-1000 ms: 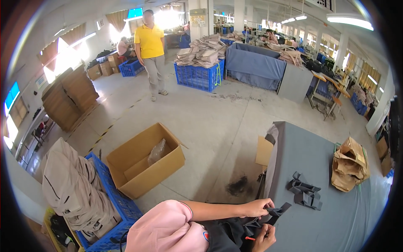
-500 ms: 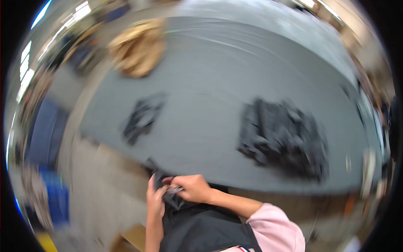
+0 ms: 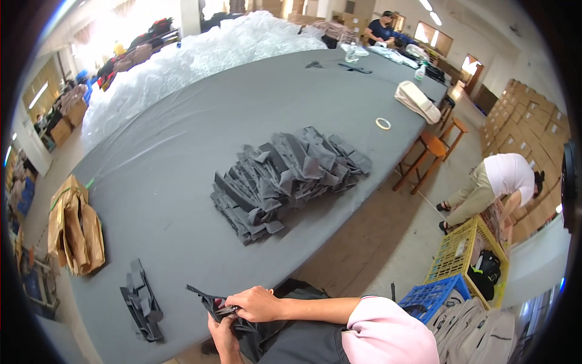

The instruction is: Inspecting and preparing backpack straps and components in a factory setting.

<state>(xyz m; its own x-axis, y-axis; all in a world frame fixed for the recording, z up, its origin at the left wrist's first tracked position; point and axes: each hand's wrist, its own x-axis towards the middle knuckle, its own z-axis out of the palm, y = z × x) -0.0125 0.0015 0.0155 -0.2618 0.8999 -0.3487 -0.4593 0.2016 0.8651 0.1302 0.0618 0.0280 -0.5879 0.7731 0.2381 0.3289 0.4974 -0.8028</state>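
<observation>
My left hand (image 3: 223,333) is closed on a dark grey fabric strip (image 3: 206,298) in front of my body, at the table's near edge. My right hand (image 3: 257,303) meets it there, its fingers wrapped round a small shiny metal tool (image 3: 227,310) that looks like thread snips. The tool lies against the fabric; its blades are partly hidden by my fingers. To the left, a small pile of similar strips (image 3: 142,303) rests on the grey-covered table (image 3: 176,176). A much larger heap of strips (image 3: 285,176) spreads beyond my hands.
A brown paper bag (image 3: 76,227) stands at the left edge. Toward the far right lie a tape roll (image 3: 383,124) and a beige bag (image 3: 417,102). Wooden stools (image 3: 432,145), a yellow crate (image 3: 451,249) and a bending person (image 3: 509,176) are on the right; another person (image 3: 381,30) stands far off.
My view has swung to the right, bringing the stools, crates and two people into sight. Both hands stay together on the fabric strip and the metal tool.
</observation>
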